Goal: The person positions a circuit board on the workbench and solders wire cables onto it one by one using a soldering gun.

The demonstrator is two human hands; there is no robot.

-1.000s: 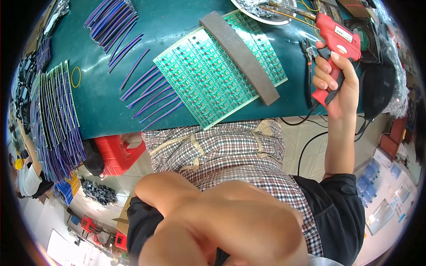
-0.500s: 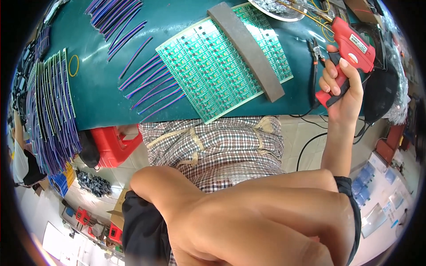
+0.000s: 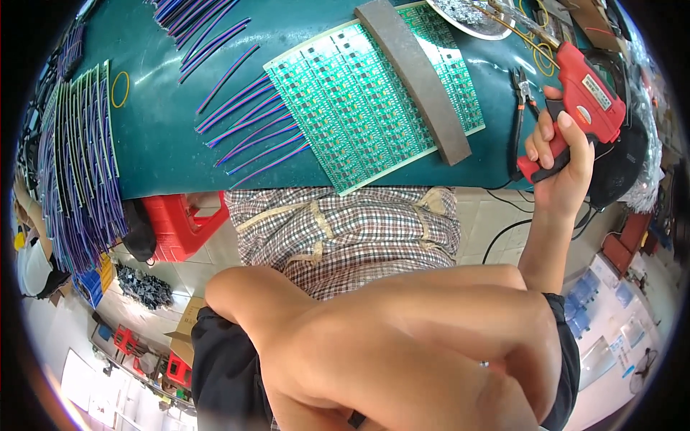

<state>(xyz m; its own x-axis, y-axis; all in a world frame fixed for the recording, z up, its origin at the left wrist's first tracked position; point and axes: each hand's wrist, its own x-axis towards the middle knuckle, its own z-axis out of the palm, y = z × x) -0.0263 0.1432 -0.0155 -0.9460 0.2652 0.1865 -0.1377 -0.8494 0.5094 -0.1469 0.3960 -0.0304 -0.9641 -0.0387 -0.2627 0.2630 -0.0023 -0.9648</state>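
Note:
My right hand [image 3: 562,147], at the right of the bench, is wrapped round the handle of a red soldering gun [image 3: 591,97] with a dark trigger. Its long metal nose points up and left, towards a round metal dish [image 3: 471,27]. Left of it lies a green circuit board panel [image 3: 352,100] with rows of small parts, pressed under a grey-brown bar [image 3: 420,86]. Several purple-blue wires [image 3: 251,122] stick out from the panel's left edge. My left arm [image 3: 388,337] bends across the lower picture; my left hand does not show.
Pliers [image 3: 521,108] with orange-and-black handles lie beside my right hand. Loose wires [image 3: 190,25] are heaped at the back left. Wired boards [image 3: 83,165] hang over the bench's left end, near a yellow ring [image 3: 120,90]. A red stool [image 3: 176,226] stands below; black cables [image 3: 503,233] trail down.
The whole view has shifted slightly, so the panel and bar appear farther right and higher. My right hand keeps its grip on the soldering gun, which appears slightly farther right and lower.

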